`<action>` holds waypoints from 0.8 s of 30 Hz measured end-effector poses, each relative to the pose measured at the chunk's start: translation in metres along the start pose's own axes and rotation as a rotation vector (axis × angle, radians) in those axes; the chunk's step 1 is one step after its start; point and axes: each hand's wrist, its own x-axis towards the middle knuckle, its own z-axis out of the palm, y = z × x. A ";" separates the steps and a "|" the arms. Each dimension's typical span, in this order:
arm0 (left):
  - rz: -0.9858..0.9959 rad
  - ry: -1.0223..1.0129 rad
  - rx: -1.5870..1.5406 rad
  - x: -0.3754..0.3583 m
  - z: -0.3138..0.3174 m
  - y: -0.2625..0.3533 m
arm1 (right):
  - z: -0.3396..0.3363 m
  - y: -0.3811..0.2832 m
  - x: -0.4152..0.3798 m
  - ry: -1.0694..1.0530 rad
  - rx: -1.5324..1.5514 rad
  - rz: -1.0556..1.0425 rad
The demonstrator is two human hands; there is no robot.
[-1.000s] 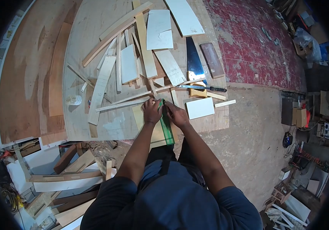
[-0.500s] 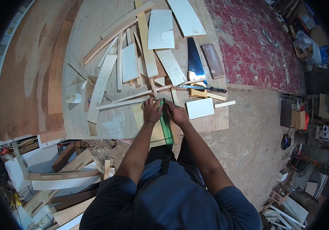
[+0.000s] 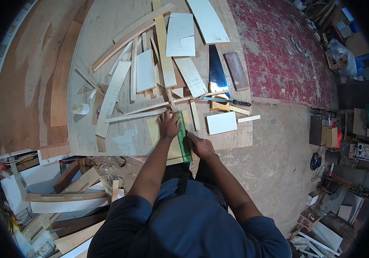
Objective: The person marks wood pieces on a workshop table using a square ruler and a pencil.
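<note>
A view from above onto a large plywood worktop (image 3: 107,26) strewn with wood offcuts. At the far left, a long curved brown board (image 3: 62,73) lies on the sheet. Further right, near the worktop's left-centre, sits a small crumpled white object (image 3: 80,109), too small to identify. Beside it, a long pale plank (image 3: 111,98) runs diagonally, and thin wooden strips (image 3: 138,114) lie crosswise just beyond the person's fingers.

In the middle, a small pale yellowish board (image 3: 167,144) rests at the near edge of the worktop. A green ruler (image 3: 183,139) lies along the board's right side, running from far to near. The left hand (image 3: 169,124) presses flat on the far end of the ruler and the board, fingers spread and pointed away, clamped on nothing. The right hand (image 3: 200,146) sits just right of the ruler's nearer half, fingers curled together against the ruler's edge; whether it grips something small cannot be told.

Right of the hands, a narrow wooden slat (image 3: 195,116) lies near the ruler, then a white rectangular panel (image 3: 221,122). Beyond them rests a handsaw (image 3: 216,71) with a dark blue blade and yellowish handle, and a thin dark-handled tool (image 3: 229,101) lies across it. A dark brown block (image 3: 236,71) sits right of the saw. Further right, off the worktop, the floor (image 3: 287,64) is worn red, with cluttered boxes at the far right edge.
</note>
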 end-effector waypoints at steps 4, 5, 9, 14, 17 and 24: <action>-0.005 -0.014 0.004 0.000 -0.001 0.001 | 0.002 -0.002 -0.015 -0.019 -0.008 -0.001; 0.009 0.011 0.016 0.000 -0.001 0.001 | 0.002 -0.002 -0.015 -0.018 -0.010 -0.003; 0.034 0.047 0.014 -0.001 -0.001 0.000 | 0.004 -0.005 -0.005 0.058 0.024 0.004; 0.025 0.033 0.005 0.001 0.000 -0.001 | -0.010 -0.014 0.033 0.090 0.058 0.044; 0.017 0.025 0.011 0.000 0.000 0.000 | -0.018 -0.020 0.052 0.147 0.074 0.059; 0.011 0.009 0.021 0.001 -0.003 0.001 | -0.012 -0.024 0.012 0.084 0.047 0.058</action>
